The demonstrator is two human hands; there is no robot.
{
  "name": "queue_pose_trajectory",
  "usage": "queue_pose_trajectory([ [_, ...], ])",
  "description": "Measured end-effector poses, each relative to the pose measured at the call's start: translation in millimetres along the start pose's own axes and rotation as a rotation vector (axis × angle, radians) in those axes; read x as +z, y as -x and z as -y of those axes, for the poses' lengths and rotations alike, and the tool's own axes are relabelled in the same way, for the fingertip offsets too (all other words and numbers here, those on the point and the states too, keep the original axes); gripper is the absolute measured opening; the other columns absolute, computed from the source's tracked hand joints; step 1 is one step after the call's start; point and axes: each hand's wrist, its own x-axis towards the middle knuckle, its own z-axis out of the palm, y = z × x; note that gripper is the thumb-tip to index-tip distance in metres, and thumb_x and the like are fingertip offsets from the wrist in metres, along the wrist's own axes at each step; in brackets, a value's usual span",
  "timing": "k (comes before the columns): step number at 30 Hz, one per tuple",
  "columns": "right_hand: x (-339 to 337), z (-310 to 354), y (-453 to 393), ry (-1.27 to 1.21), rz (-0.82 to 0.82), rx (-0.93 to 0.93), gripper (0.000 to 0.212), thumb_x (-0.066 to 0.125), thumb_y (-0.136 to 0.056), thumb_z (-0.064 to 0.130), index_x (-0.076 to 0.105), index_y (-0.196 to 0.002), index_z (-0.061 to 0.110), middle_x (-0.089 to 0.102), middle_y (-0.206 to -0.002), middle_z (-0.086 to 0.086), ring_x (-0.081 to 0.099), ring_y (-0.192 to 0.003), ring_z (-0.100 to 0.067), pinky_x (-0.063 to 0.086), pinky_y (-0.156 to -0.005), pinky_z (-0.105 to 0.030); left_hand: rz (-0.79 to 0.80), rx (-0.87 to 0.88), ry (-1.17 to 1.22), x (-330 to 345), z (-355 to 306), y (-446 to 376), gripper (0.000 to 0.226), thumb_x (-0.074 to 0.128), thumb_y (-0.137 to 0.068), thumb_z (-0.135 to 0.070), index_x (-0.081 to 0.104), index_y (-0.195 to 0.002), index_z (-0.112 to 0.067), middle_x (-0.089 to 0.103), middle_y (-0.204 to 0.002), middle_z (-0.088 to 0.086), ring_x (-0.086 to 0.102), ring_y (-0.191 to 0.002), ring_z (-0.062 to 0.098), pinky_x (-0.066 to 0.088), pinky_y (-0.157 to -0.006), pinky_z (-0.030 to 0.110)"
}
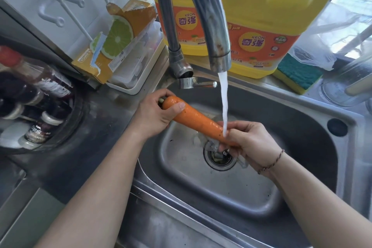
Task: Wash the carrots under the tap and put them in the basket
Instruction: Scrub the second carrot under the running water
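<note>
One carrot [193, 120] is lying slantwise over the sink [302, 110], above the drain [219, 159]. The left hand [157, 112] is gripping its thick end, fingers curled round it. The right hand [249, 143] is clasping its thin end. Water [223, 102] from the tap [213, 26] is striking the carrot beside the right hand's grip.

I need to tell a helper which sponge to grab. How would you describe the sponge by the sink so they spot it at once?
Start at the steel sink and look along its back ledge, right of the tap. Beside the right-hand yellow detergent jug lies the sponge, flat on the ledge. It is the only soft block there: teal scouring top over a yellow layer.
</note>
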Motion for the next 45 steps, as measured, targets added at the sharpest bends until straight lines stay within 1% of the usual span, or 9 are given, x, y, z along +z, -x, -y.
queue_pose_trajectory([
  [5, 1.3, -0.9, 4.2, -0.006, 0.025, -0.007, 0.017, 0.056, -0.090, -0.010, 0.066, -0.103, -0.006, 0.064, -0.059, -0.015, 0.052, -0.034, -0.008, 0.034, -0.031, -0.015, 0.028, -0.004, 0.041, -0.3, -0.8, 1.5, 0.046, 0.069, -0.062, -0.064, 0.064, -0.087, -0.026, 0.055, -0.071, -0.001, 0.055, -0.047, 0.014, 0.044, -0.043, 0.030],
  [12, 2.7, -6.7, -3.1, 0.137, -0.030, -0.067, 0.020, 0.074, -0.084, 0.003, 0.064, -0.100, -0.005, 0.070, -0.064, -0.014, 0.058, -0.043, -0.016, 0.039, -0.035, -0.020, 0.013, 0.029, -0.073, 0.6, 5.2, -2.6, 0.044, 0.065, -0.066, -0.072, 0.062, -0.087, -0.034, 0.060, -0.071, -0.002, 0.058, -0.058, 0.022, 0.049, -0.054, 0.039],
  [16, 0.4, -8.5, -2.9, 0.121, 0.002, -0.068, 0.015, 0.069, -0.086, -0.003, 0.065, -0.100, -0.004, 0.069, -0.064, -0.018, 0.056, -0.045, -0.017, 0.041, -0.038, -0.020, 0.021, 0.020, -0.059, -1.4, 3.1, -4.1, 0.046, 0.065, -0.065, -0.071, 0.063, -0.086, -0.030, 0.057, -0.066, -0.003, 0.056, -0.056, 0.021, 0.044, -0.053, 0.032],
  [24, 1.5, -9.5, -4.8, 0.124, -0.046, -0.045, 0.007, 0.065, -0.088, -0.003, 0.062, -0.094, -0.001, 0.063, -0.056, -0.013, 0.047, -0.036, -0.011, 0.036, -0.037, -0.018, 0.048, 0.016, -0.088, 1.6, -0.2, -3.9, 0.050, 0.065, -0.065, -0.073, 0.062, -0.087, -0.028, 0.059, -0.073, 0.001, 0.057, -0.058, 0.021, 0.047, -0.053, 0.033],
  [28, -0.3, -10.6, -7.4, 0.124, -0.027, -0.041, 0.012, 0.063, -0.088, -0.006, 0.062, -0.100, -0.003, 0.066, -0.058, -0.014, 0.050, -0.039, -0.012, 0.039, -0.039, -0.019, 0.043, -0.004, -0.100, 0.5, 2.2, -5.7, 0.050, 0.064, -0.065, -0.074, 0.062, -0.087, -0.028, 0.061, -0.073, 0.001, 0.060, -0.060, 0.023, 0.049, -0.056, 0.036],
  [32, -0.7, -8.1, -8.6, 0.111, -0.021, -0.044, 0.008, 0.066, -0.088, -0.001, 0.061, -0.095, -0.002, 0.064, -0.056, -0.012, 0.048, -0.037, -0.012, 0.038, -0.038, -0.019, 0.039, -0.003, -0.099, 2.3, -0.3, -5.8, 0.049, 0.064, -0.065, -0.072, 0.063, -0.086, -0.028, 0.059, -0.072, -0.001, 0.059, -0.060, 0.022, 0.050, -0.057, 0.038],
  [37, -3.2, -7.5, -11.0, 0.061, 0.010, -0.005, 0.017, 0.048, -0.090, -0.012, 0.062, -0.094, -0.004, 0.066, -0.072, -0.024, 0.061, -0.053, -0.024, 0.041, -0.038, -0.022, 0.053, -0.003, -0.098, -0.9, -0.6, -6.2, 0.048, 0.064, -0.065, -0.071, 0.063, -0.088, -0.029, 0.061, -0.076, -0.001, 0.060, -0.062, 0.023, 0.055, -0.060, 0.045],
  [39, -2.7, -8.4, -12.5, 0.074, -0.017, -0.006, 0.014, 0.049, -0.092, -0.008, 0.062, -0.095, -0.005, 0.067, -0.071, -0.022, 0.062, -0.050, -0.023, 0.041, -0.036, -0.022, 0.059, 0.001, -0.091, 0.2, -1.0, -5.6, 0.050, 0.064, -0.065, -0.072, 0.062, -0.090, -0.029, 0.060, -0.079, 0.000, 0.061, -0.064, 0.024, 0.055, -0.060, 0.045],
  [45, -5.4, -8.4, -14.6, 0.006, -0.009, 0.006, 0.022, 0.047, -0.088, -0.016, 0.063, -0.087, 0.000, 0.067, -0.075, -0.019, 0.064, -0.057, -0.028, 0.042, -0.040, -0.025, 0.057, 0.017, -0.059, 1.4, -3.1, -8.8, 0.048, 0.066, -0.062, -0.071, 0.062, -0.089, -0.031, 0.058, -0.076, -0.004, 0.059, -0.058, 0.016, 0.050, -0.050, 0.032],
])
